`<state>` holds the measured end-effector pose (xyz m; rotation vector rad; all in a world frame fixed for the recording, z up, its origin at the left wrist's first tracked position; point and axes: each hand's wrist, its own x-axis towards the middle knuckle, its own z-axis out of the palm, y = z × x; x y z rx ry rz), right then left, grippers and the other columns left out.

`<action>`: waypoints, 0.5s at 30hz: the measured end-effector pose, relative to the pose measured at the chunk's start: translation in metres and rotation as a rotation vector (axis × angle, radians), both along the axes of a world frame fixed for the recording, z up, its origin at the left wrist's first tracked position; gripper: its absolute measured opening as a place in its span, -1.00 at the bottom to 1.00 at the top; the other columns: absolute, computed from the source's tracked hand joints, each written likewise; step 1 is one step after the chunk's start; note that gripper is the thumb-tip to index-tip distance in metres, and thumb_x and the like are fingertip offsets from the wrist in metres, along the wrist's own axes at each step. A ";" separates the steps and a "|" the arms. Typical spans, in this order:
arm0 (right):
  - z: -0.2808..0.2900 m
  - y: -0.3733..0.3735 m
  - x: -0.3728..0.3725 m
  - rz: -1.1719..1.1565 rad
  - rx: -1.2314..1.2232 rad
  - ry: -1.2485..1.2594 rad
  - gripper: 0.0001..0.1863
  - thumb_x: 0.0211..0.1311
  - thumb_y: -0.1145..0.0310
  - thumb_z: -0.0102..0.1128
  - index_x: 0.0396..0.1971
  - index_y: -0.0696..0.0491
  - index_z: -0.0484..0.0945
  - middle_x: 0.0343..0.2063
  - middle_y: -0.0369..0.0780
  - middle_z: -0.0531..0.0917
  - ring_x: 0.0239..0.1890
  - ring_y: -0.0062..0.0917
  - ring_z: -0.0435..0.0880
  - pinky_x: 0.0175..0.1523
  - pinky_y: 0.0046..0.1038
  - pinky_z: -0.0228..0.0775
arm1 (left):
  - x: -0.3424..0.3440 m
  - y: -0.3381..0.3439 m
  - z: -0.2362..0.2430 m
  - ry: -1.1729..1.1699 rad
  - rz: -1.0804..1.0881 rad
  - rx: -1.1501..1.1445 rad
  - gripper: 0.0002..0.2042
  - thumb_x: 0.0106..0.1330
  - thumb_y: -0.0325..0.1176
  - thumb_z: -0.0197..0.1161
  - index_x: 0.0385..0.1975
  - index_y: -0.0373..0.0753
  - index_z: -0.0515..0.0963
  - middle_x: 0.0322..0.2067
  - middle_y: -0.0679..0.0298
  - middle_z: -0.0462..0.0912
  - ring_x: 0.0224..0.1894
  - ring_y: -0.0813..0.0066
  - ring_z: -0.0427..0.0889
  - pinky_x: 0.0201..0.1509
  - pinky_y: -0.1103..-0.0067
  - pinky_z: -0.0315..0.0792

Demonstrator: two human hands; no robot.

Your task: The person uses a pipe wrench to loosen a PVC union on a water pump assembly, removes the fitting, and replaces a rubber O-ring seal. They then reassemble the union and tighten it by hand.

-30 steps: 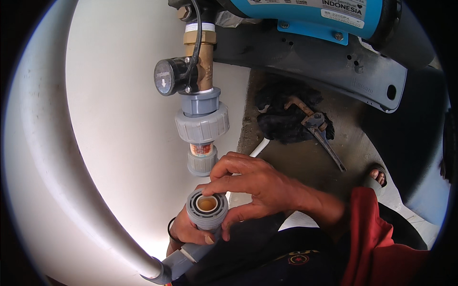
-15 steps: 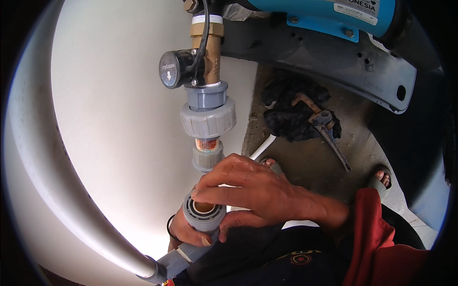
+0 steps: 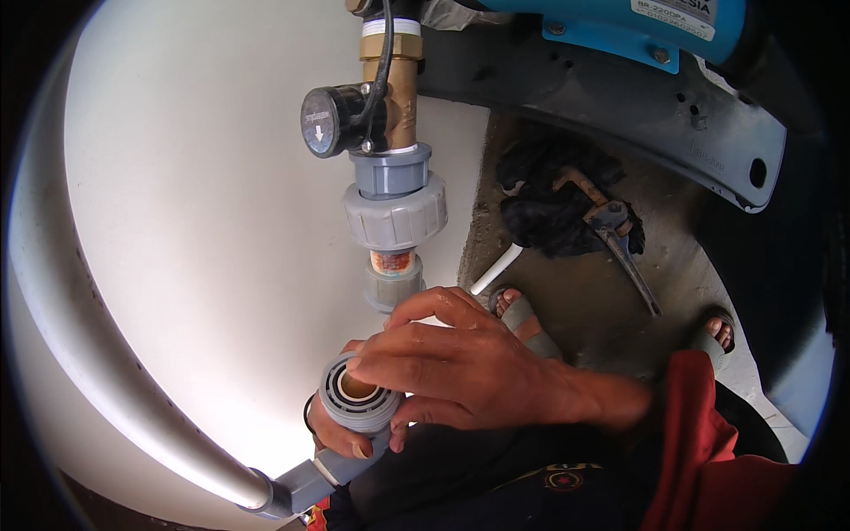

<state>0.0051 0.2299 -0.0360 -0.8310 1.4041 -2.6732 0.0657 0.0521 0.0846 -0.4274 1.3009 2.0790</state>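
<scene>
A grey threaded pipe fitting (image 3: 370, 411), its round mouth facing up, stands at the lower middle. My left hand (image 3: 336, 434) wraps it from behind and the left, thumb across its front; most of those fingers are hidden. Over its right side comes my right hand (image 3: 482, 372), with fingertips on the rim and the thumb against the side. Below, the fitting joins a grey elbow (image 3: 301, 488) and a long white pipe (image 3: 168, 425). Above and apart from it hang a grey socket (image 3: 394, 281) and a large union nut (image 3: 396, 212), with an orange-stained stub between them.
A brass flow switch with a black round cap (image 3: 320, 123) sits above the nut, its cable running upward. At upper right are a blue pump body (image 3: 611, 40) and a dark metal bracket (image 3: 602, 115). A pipe wrench (image 3: 611, 226) lies on black cloth (image 3: 549, 217) near my sandalled feet.
Both hands and the fitting have shifted slightly left, away from the line of the socket above. The view has also moved a little. My grip looks much the same.
</scene>
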 end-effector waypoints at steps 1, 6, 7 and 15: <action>0.000 -0.001 0.000 -0.018 -0.001 -0.029 -0.39 -0.15 0.36 0.50 0.02 -0.11 0.49 -0.14 -0.29 0.57 0.01 -0.32 0.51 0.05 -0.21 0.35 | 0.001 0.001 0.001 0.014 0.007 0.007 -0.22 -0.09 -0.42 0.58 0.11 -0.44 0.23 -0.33 -0.05 0.55 -0.41 0.15 0.70 -0.46 0.42 0.64; -0.001 -0.002 0.001 -0.066 -0.002 -0.067 -0.48 -0.20 0.35 0.53 -0.13 -0.08 0.56 -0.25 -0.29 0.54 -0.14 -0.38 0.52 -0.04 -0.29 0.37 | 0.009 0.005 0.006 0.055 0.221 -0.081 -0.18 -0.21 -0.41 0.61 0.03 -0.47 0.18 -0.52 -0.07 0.58 -0.60 0.15 0.67 -0.65 0.48 0.60; 0.001 -0.002 0.002 -0.080 -0.012 -0.073 -0.52 -0.20 0.36 0.53 -0.17 -0.07 0.56 -0.27 -0.29 0.53 -0.18 -0.39 0.52 -0.07 -0.31 0.38 | 0.009 0.003 0.006 0.069 0.188 -0.066 -0.17 -0.21 -0.42 0.61 0.03 -0.47 0.16 -0.54 -0.06 0.59 -0.61 0.14 0.67 -0.65 0.48 0.60; 0.007 -0.006 0.005 -0.107 -0.063 -0.071 -0.73 -0.09 0.44 0.45 -0.36 -0.04 0.55 -0.37 -0.32 0.49 -0.31 -0.48 0.51 -0.22 -0.40 0.34 | 0.002 -0.006 0.002 0.082 0.064 -0.024 -0.18 -0.08 -0.41 0.59 0.04 -0.50 0.08 -0.50 -0.09 0.60 -0.51 0.11 0.71 -0.53 0.37 0.69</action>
